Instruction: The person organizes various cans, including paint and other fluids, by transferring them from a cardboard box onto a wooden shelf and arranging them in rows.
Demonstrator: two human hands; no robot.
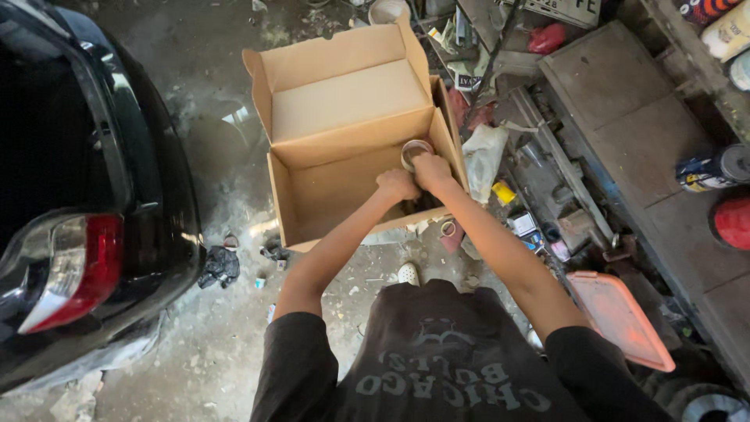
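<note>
Two bare hands work inside one open cardboard box (344,148), viewed from above; entries run left to right.

Black car (70,180): rear corner at the far left, with a red tail light (78,270) facing the concrete floor (211,336).

Dark rag (219,266): crumpled on the floor, just beside the car's bumper and near the box's lower left corner.

Cardboard box: brown, standing on the floor at centre, flaps up, back flap leaning away from the person.

Left hand (397,185): inside the box at its right end, fingers curled into a loose fist; what they grip cannot be told.

Roll of tape (415,154): round, brownish, pale core showing, held against the box's right wall, just above the hands.

Right hand (432,171): touching the left hand, fingers closed around the roll's lower edge.

Clear plastic bag (484,156): crumpled, just outside the box's right wall.

Orange tray (621,319): flat on the ground beside the right forearm.

Spray can (712,170): lying on the wooden bench (648,125) at far right, near a red round lid (733,222).
</note>
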